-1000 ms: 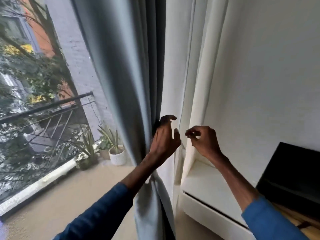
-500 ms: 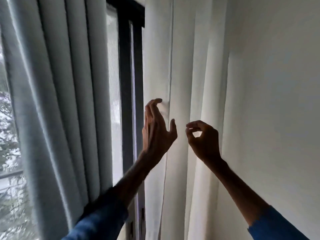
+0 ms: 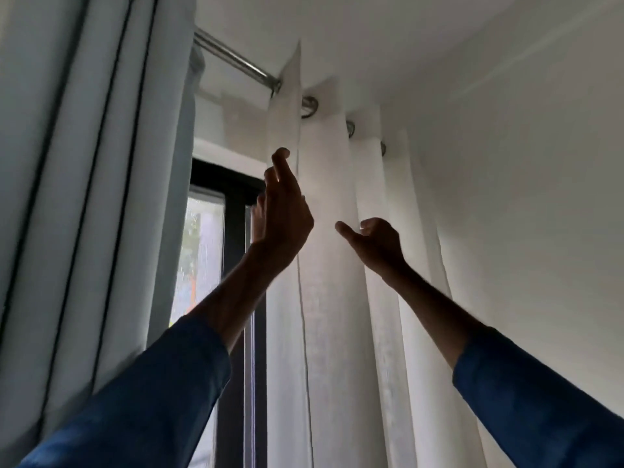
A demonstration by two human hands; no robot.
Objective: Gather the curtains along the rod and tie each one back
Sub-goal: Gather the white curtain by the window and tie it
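A white sheer curtain (image 3: 334,298) hangs in folds from metal rings on a steel rod (image 3: 233,60) near the ceiling. A grey-blue heavier curtain (image 3: 84,197) hangs bunched at the left. My left hand (image 3: 282,211) is raised at the sheer curtain's left edge, fingers apart, holding nothing that I can see. My right hand (image 3: 374,243) is lifted in front of a fold further right, thumb out and fingers loosely curled, with no cloth clearly in it. Both arms wear blue sleeves.
A dark window frame (image 3: 233,184) with glass (image 3: 199,251) shows between the two curtains. A plain white wall (image 3: 523,197) fills the right side and the white ceiling (image 3: 371,35) is close above the rod.
The view has swung upward from the balcony and floor to the rod and ceiling. Both hands have risen along the sheer curtain, and the right hand's pinch has loosened with the thumb now out.
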